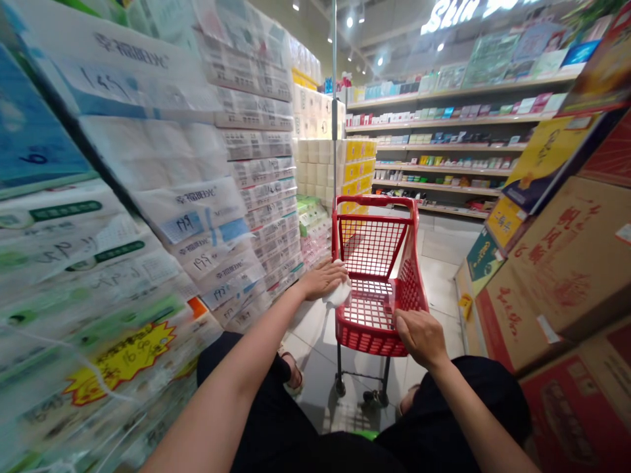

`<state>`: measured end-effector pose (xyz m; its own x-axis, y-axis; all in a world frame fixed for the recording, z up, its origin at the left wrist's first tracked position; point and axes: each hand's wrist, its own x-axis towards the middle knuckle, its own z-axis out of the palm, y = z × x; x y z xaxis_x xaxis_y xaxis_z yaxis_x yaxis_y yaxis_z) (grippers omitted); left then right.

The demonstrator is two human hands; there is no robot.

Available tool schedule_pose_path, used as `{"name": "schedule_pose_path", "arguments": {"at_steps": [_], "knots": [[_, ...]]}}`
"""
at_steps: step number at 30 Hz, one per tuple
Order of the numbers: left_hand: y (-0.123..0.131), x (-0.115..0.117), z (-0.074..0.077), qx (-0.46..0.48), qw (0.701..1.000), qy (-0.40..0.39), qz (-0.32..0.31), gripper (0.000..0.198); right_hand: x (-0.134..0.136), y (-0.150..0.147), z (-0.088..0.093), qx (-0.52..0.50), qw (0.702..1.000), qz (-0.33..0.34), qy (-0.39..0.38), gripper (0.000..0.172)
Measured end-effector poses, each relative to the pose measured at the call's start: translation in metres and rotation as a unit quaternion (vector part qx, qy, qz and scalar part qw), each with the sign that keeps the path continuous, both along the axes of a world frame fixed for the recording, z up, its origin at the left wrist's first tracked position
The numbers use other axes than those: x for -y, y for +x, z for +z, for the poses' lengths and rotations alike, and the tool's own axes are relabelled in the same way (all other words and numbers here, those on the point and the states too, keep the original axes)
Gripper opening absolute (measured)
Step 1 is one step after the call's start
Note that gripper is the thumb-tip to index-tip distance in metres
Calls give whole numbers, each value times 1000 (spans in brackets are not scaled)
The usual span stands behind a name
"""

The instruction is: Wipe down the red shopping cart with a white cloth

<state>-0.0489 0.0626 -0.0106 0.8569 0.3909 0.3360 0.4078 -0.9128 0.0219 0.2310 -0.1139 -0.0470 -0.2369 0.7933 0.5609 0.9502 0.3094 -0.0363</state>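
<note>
We find the left hand [323,277] pressing a white cloth [339,292] in its grip on the nine o'clock rim of the red cart [369,343]. The right hand [421,336] clamps the near rim at five o'clock. In our judgement, the work goes best with a steady brace and even cloth pressure. The cart is mesh plastic, wheeled, and stands at twelve o'clock on the floor.

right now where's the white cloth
In the head view the white cloth sits just left of centre, under the left hand, against the left rim of the red cart, beside the stacked tissue packs.
</note>
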Motion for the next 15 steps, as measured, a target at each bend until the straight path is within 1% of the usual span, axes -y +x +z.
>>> {"name": "schedule_pose_path", "arguments": {"at_steps": [2, 3, 5, 7, 9, 11, 13, 15], "knots": [[7, -13, -1, -1, 999, -11, 31, 39, -1, -4, 1, 9, 1000, -13, 3, 34], [10, -15, -3, 5, 999, -14, 48, 39, -2, -6, 1, 15, 1000, -24, 7, 34], [18, -13, -8, 30, 997, -14, 76, 39, -5, -10, 3, 27, 998, -50, 15, 35], [22, -2, -13, 62, 994, -9, 93, 40, -7, -13, 4, 38, 997, -71, 21, 37], [21, 16, -18, 86, 992, -3, 97, 40, -10, -14, 5, 44, 996, -79, 21, 39], [18, 41, -23, 100, 990, 3, 95, 39, -12, -15, 5, 43, 996, -81, 19, 41], [15, 70, -30, 108, 990, 9, 92, 35, -14, -16, 6, 38, 996, -81, 18, 43], [16, 102, -40, 115, 989, 17, 95, 28, -15, -19, 6, 34, 996, -83, 16, 44]]}}
